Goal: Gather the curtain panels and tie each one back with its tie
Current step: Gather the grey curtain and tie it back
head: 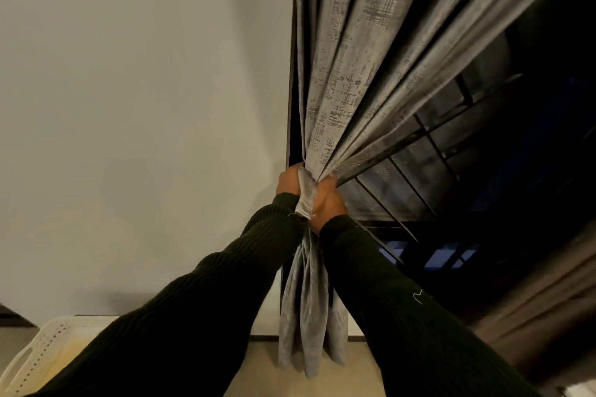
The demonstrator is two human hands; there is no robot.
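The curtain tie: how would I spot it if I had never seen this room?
Find the grey patterned curtain hanging where the pale wall meets the dark window. Follow its folds down to where both hands squeeze them into a bunch. The tie is the short, plain, lighter grey strip running down between the hands, smoother than the pleated cloth.

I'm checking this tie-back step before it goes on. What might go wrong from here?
1. Both the left hand and the right hand grip the gathered grey curtain where the tie crosses it. Freeing either hand to fasten the tie may let folds slip out.
2. The dark mesh layer at the curtain's right edge runs into the bunch, so it may get tied in.
3. The folds look taut above the hands; a harder pull may strain the top fixing, which is out of view.
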